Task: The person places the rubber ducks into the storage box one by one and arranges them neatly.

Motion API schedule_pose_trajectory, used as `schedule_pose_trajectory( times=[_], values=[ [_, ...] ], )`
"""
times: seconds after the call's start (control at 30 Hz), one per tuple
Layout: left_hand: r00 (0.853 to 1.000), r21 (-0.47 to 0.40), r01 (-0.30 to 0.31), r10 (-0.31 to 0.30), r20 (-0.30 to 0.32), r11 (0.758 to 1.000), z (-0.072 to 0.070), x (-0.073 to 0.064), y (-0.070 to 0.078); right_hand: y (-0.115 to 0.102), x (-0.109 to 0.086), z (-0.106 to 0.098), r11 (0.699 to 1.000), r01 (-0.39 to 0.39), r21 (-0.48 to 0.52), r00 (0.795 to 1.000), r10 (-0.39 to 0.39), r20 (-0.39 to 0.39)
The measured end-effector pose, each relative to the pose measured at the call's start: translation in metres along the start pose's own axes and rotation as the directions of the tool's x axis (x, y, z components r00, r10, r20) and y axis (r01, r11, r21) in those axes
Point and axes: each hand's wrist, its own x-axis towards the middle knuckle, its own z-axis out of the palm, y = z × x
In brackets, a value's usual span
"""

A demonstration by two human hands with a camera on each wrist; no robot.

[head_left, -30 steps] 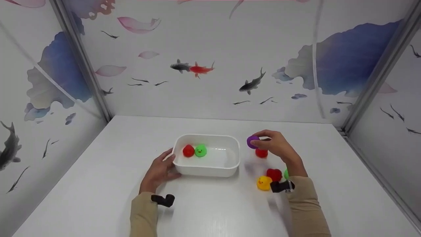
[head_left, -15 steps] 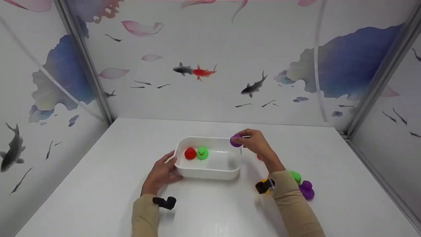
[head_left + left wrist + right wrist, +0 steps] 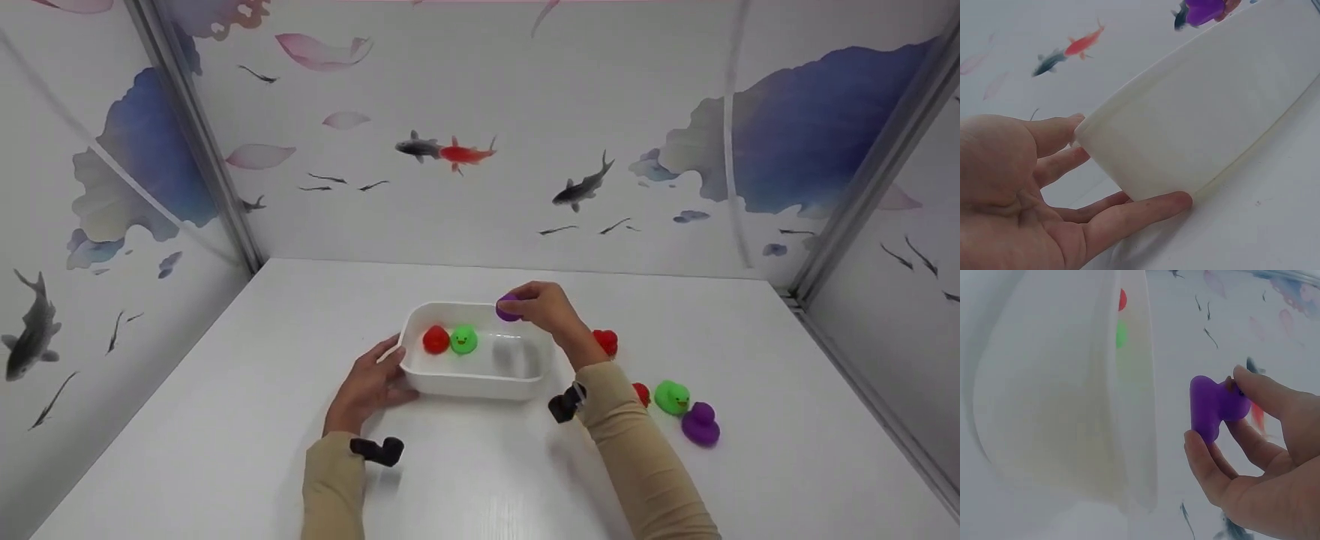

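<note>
My right hand (image 3: 549, 307) pinches a small purple rubber duck (image 3: 1205, 408) between thumb and fingertips, over the far right part of a white plastic tub (image 3: 480, 386). The duck's body and head both show in the right wrist view. At the tub's left end my left hand (image 3: 367, 386) holds it, one digit along the lower wall and others up at the rim (image 3: 1081, 129). Inside the tub, towards the left, a red toy (image 3: 436, 340) and a green rubber duck (image 3: 463, 340) sit side by side.
Right of the tub lie a green duck (image 3: 672, 397), a purple duck (image 3: 700, 425) and a red toy (image 3: 605, 343). Another red toy (image 3: 641, 394) is partly hidden by my right sleeve. White panels (image 3: 480, 225) painted with fish stand behind the white table (image 3: 465, 472).
My right hand has carried the purple duck leftwards, from beside the tub to above it. The green and purple ducks on the table have come into view. The left hand keeps its hold.
</note>
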Motion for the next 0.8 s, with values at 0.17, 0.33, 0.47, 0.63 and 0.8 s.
schedule_pose_trajectory(
  times=[0.17,0.33,0.47,0.63,0.8],
  values=[
    [1.0,-0.006,-0.001,0.001,-0.006,1.0,0.0,-0.001,0.002,0.002,0.007,0.017,0.997,-0.046,0.058,0.999,0.046,0.004],
    [1.0,-0.016,-0.02,0.02,0.009,1.0,0.003,0.0,0.003,0.009,0.014,0.028,0.994,-0.067,0.081,0.998,0.067,-0.004],
    [1.0,-0.009,-0.02,0.02,0.011,1.0,0.003,0.001,0.001,0.016,0.016,0.034,0.993,-0.084,0.08,0.996,0.084,-0.001],
    [1.0,0.01,-0.003,0.003,0.004,1.0,0.002,0.002,0.001,0.021,0.019,0.039,0.992,-0.12,-0.033,0.992,0.119,-0.031],
    [1.0,-0.01,0.007,-0.007,0.002,1.0,0.001,0.002,0.001,0.027,0.019,0.044,0.983,-0.119,-0.138,0.992,0.111,-0.062]
  ],
)
